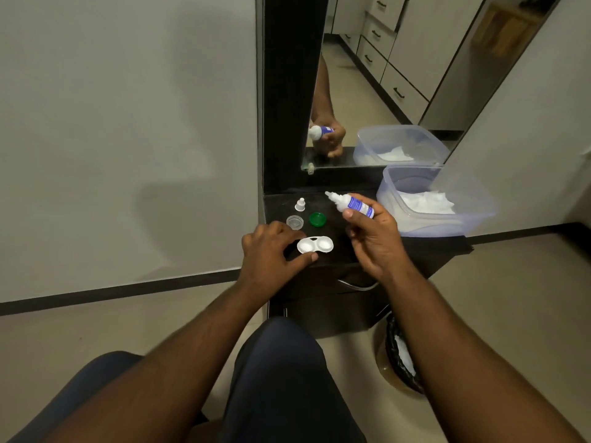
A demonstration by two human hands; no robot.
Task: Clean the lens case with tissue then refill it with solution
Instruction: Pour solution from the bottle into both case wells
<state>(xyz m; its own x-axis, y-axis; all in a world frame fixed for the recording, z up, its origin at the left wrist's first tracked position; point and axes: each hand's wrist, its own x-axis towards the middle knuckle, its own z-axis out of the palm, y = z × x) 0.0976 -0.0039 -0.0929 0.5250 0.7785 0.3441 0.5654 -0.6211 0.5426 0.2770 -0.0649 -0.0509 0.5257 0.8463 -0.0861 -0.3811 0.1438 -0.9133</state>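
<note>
The hands work over a small dark table (358,251). The right hand (372,238) has its fingers and thumb curled round a solution bottle (351,203), gripping the lower body and holding it tilted, nozzle pointing up and to the left, above the table's back half. The left hand (271,251) rests at the table's front left edge, fingers loosely curled, thumb stretched along the front edge just below the lens case (315,245); whether it actually pinches the case I cannot tell.

The lens case is white, with 2 round wells joined side by side, both uncapped and facing up. It lies flat near the table's front edge, between the 2 hands. The bottle is white with a blue label and a bare white dropper tip.

Behind the case stand 3 loose caps: 1 clear cap (295,222) just beyond the left hand's knuckles, 1 green cap (318,219) to its right, and 1 small white bottle cap (300,204) further back. The green cap sits between the case and the bottle's tip.

At the table's right stands 1 clear plastic tub (447,225) holding white tissue (427,203). A mirror (399,75) rises behind the table and repeats the tub and the bottle-holding hand. On the floor to the right, partly hidden by the right forearm, is 1 bin (399,356) lined in black, with white tissue inside.
</note>
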